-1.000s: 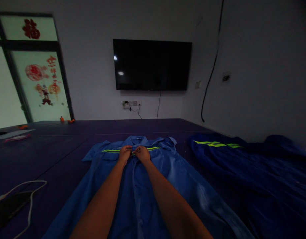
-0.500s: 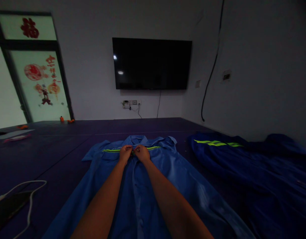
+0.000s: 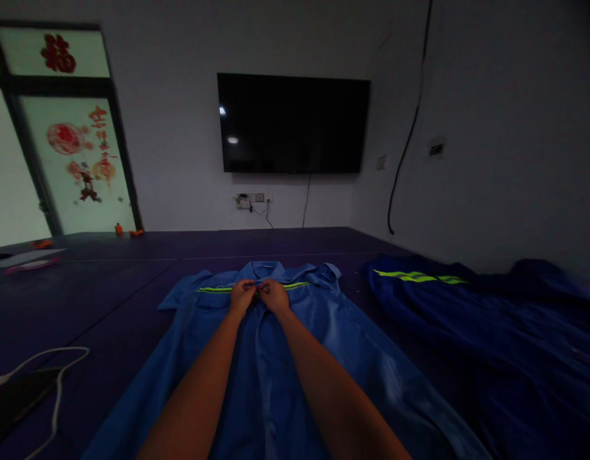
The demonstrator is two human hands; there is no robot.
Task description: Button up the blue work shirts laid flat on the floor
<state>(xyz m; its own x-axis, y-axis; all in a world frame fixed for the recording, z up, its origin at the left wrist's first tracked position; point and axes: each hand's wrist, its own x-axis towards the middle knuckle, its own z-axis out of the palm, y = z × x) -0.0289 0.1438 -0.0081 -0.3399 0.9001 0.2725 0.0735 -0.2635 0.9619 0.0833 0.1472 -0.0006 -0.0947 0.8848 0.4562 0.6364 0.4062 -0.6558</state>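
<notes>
A blue work shirt (image 3: 333,332) lies spread front side up, its collar pointing away from me. A yellow-green reflective stripe runs across its chest. Both hands meet at the front placket just below the collar. My left hand (image 3: 243,295) pinches the shirt's front edge from the left. From the right, my right hand (image 3: 274,295) pinches the placket, its fingertips close to the left ones. Fingers hide any button between them. Lower down the placket, a button (image 3: 272,428) shows faintly.
A darker blue garment (image 3: 443,319) with a reflective stripe lies to the right on the purple surface (image 3: 131,275). At left are a phone (image 3: 21,402) and a white cable (image 3: 57,396). Small orange objects (image 3: 137,234) stand far left. A television (image 3: 295,124) hangs on the wall.
Hardly anything differs. Both hands stay at the same spot on the placket, with at most a slight shift of the fingers.
</notes>
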